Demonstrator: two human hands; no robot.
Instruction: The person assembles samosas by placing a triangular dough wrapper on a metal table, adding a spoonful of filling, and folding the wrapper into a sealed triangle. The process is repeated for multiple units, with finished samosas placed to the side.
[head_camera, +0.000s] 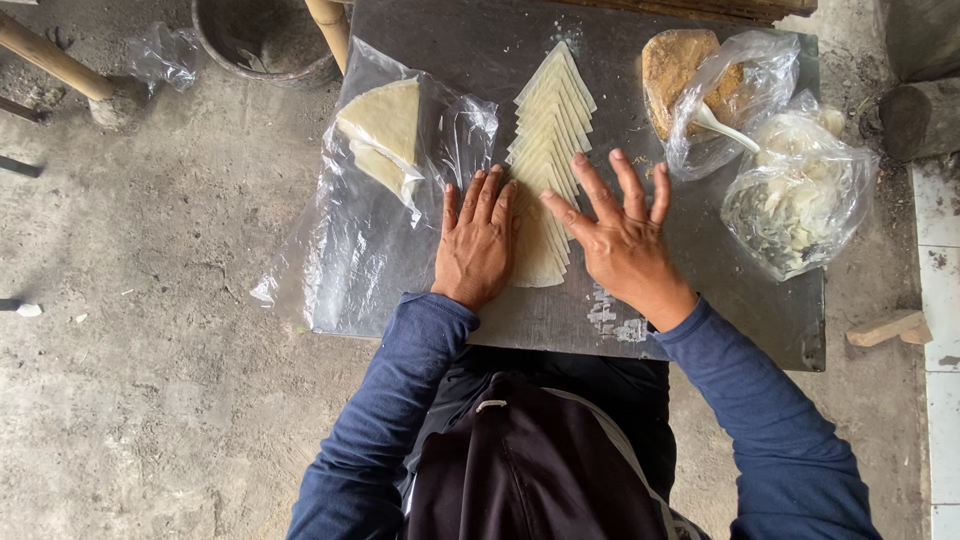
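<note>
A fanned row of pale triangular dough sheets (548, 120) lies overlapping down the middle of a dark metal board (480, 50). My left hand (478, 240) rests flat, fingers together, against the left edge of the lower sheets. Spread wide, my right hand (620, 235) lies palm down on the right side of the row, thumb touching the sheets. Neither hand grips anything.
A clear plastic bag (400, 130) with more pale triangular sheets lies on the board's left part. At the right are a bag of brown crumbly filling (675, 65) with a white spoon (722, 126) and a bag of whitish filling (795, 195). A dark bucket (262, 38) and bamboo legs stand behind.
</note>
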